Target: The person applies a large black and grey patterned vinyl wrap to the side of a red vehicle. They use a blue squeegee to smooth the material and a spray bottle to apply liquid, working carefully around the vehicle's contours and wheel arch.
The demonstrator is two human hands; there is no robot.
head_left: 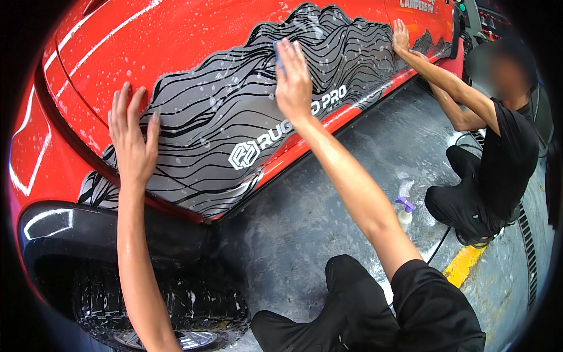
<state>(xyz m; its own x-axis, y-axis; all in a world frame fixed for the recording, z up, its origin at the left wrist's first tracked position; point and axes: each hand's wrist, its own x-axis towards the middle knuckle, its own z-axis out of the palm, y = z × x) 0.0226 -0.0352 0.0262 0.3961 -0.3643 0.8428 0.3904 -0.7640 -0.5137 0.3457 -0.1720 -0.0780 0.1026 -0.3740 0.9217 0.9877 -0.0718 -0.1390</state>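
A grey vinyl decal (205,105) with black wavy lines and white lettering spreads along the side of a wet red vehicle (182,41). Its jagged upper edge runs across the doors. My left hand (134,141) rests with fingers stretched on the panel at the decal's left edge, holding nothing. Near the decal's middle, my right hand (294,85) presses a flat blue squeegee (279,57) against the surface; most of the squeegee is hidden by the fingers. Water drops and small bubbles dot the paint and the vinyl.
A co-worker (498,158) crouches at the right, with a hand (401,38) on the decal's far end. On the wet grey floor stands a spray bottle with a purple top (404,205). A black fender (53,229) and muddy tyre (158,299) are at lower left; a drain grate (528,252) lies right.
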